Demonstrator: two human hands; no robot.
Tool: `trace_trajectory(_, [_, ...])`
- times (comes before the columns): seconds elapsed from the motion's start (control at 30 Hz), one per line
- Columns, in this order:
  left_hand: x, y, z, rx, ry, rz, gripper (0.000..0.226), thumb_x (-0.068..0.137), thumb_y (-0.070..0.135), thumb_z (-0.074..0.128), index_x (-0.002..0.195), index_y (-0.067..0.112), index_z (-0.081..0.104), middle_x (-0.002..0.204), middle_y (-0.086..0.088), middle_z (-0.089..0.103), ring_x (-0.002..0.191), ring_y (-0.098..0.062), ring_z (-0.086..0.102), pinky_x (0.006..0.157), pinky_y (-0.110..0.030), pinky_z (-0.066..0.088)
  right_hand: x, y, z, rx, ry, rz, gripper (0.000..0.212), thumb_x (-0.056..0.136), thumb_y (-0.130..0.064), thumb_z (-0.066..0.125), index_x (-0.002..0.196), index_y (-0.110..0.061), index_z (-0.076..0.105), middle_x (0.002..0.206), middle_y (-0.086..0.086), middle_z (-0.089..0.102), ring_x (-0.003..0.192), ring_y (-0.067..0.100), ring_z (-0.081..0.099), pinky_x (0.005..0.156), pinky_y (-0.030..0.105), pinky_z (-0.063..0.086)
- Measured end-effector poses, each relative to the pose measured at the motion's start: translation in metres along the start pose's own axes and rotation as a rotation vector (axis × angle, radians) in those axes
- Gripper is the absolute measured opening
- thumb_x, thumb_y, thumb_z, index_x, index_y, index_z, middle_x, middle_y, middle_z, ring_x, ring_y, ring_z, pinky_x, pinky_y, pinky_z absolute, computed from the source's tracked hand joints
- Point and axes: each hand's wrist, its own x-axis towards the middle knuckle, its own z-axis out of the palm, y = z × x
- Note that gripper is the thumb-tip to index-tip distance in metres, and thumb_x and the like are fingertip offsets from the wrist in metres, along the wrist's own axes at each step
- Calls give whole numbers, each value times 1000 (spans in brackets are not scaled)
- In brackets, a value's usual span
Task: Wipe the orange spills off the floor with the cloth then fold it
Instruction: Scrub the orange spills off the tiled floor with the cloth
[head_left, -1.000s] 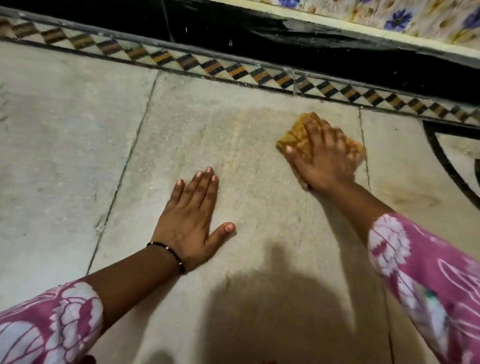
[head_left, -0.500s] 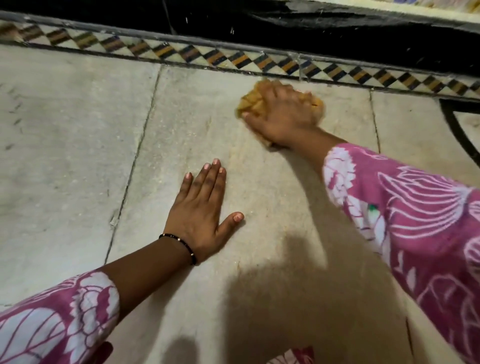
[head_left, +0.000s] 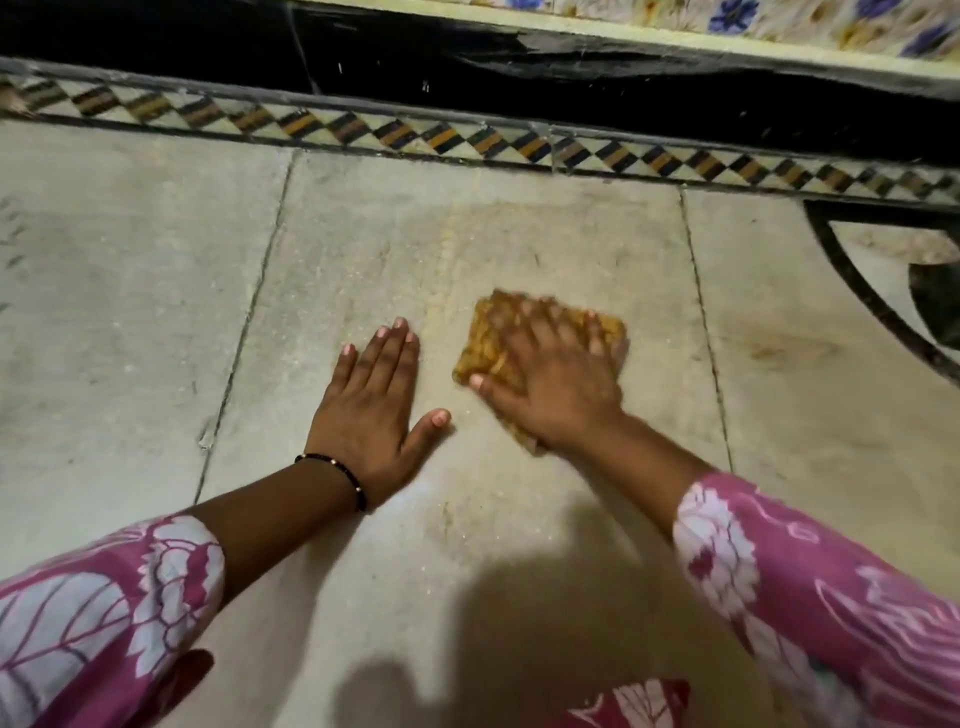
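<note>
1. The right hand (head_left: 550, 379) lies flat on top of the cloth (head_left: 488, 343), palm down and fingers spread, pressing it to the floor (head_left: 130, 312) rather than clenching it; the hand is blurred, so I can't tell how the fingertips sit on the fabric
2. The cloth is a stained orange-yellow pad on the middle slab, just beside the left hand (head_left: 374, 410) and on its right; its far-left corner and a strip of its near edge show around the hand
3. The left hand holds nothing: it rests open and flat on the bare slab, thumb splayed toward the cloth, near it but apart, and looks to be a prop for the person's weight
4. What the next stroke hangs on: a faint orange-tinged streak (head_left: 441, 270) runs away from the person, just beyond the cloth's left edge, toward the patterned border (head_left: 467, 137). It lies ahead and slightly left of the working hand
5. My guess is that wiping isn't finished, and the right hand, already on the cloth, is the one to push forward along that streak
6. Folding has not begun
</note>
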Motion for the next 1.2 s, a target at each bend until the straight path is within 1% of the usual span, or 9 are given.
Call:
trace_trajectory(0.17, [-2, -4, 0, 30, -36, 22, 87, 86, 68, 8, 150, 9, -1, 158, -6, -8, 144, -15, -13, 116, -36, -11, -36, 66, -3, 61, 64, 338, 81, 81, -78, 19, 149, -38, -1, 160, 0, 4, 145, 26, 3, 113, 54, 5])
trace_trajectory(0.27, [-2, -2, 0, 21, -34, 13, 89, 86, 69, 9, 149, 8, -2, 157, -6, -10, 143, -15, -15, 115, -35, -14, -104, 39, 10, 26, 25, 447, 83, 79, -76, 13, 150, -35, -3, 159, 6, 6, 144, 31, 7, 113, 58, 9])
trace_trajectory(0.4, [-2, 13, -6, 32, -21, 157, 92, 86, 71, 13, 149, 5, 3, 157, -13, -7, 145, -22, -12, 116, -40, -10, -124, -23, 24, 38, 74, 309, 77, 80, -70, 32, 145, -29, 30, 149, 12, 37, 134, 38, 33, 104, 62, 23])
trace_trajectory(0.53, [7, 43, -14, 97, 10, 448, 89, 87, 67, 17, 147, 0, 15, 156, -18, 9, 145, -28, 4, 116, -47, 6, -54, 19, 10, 10, 44, 168, 75, 86, -72, 22, 149, -36, 7, 159, 1, 10, 145, 28, 9, 111, 56, 5])
trace_trajectory(0.7, [39, 59, -7, 106, -76, 494, 91, 86, 70, 21, 149, 7, 2, 157, -12, -5, 146, -23, -4, 117, -42, -3, -49, 116, 0, 181, 134, 574, 71, 87, -69, 28, 148, -39, 8, 159, -4, 8, 144, 24, 8, 113, 52, 9])
trace_trajectory(0.83, [56, 70, 10, 92, -81, 434, 88, 86, 71, 12, 150, 13, -2, 157, -7, -10, 145, -19, -5, 115, -40, -8, -127, 88, 16, 81, 117, 796, 73, 89, -67, 21, 150, -31, 5, 159, 4, 9, 144, 29, 11, 111, 57, 11])
trace_trajectory(0.93, [56, 71, 14, 79, -74, 432, 84, 88, 68, 16, 151, 14, 1, 158, -5, -5, 145, -18, -3, 116, -42, -5, -128, 40, 18, 10, 126, 633, 74, 86, -66, 26, 147, -23, 28, 153, 13, 28, 138, 37, 26, 106, 60, 20])
trace_trajectory(1.07, [56, 70, 14, 70, -65, 425, 87, 88, 69, 17, 150, 10, 3, 158, -8, -1, 145, -19, -1, 117, -41, -1, -54, 48, 6, 19, 66, 211, 75, 87, -71, 23, 150, -34, 7, 160, 1, 8, 145, 27, 5, 113, 57, 5])
trace_trajectory(1.2, [56, 70, 13, 65, -66, 394, 88, 87, 68, 17, 150, 8, 4, 157, -8, -4, 145, -19, -3, 117, -40, 0, 6, 99, -6, 66, 120, 221, 74, 86, -71, 29, 149, -36, 12, 159, -2, 12, 144, 24, 11, 112, 53, 9])
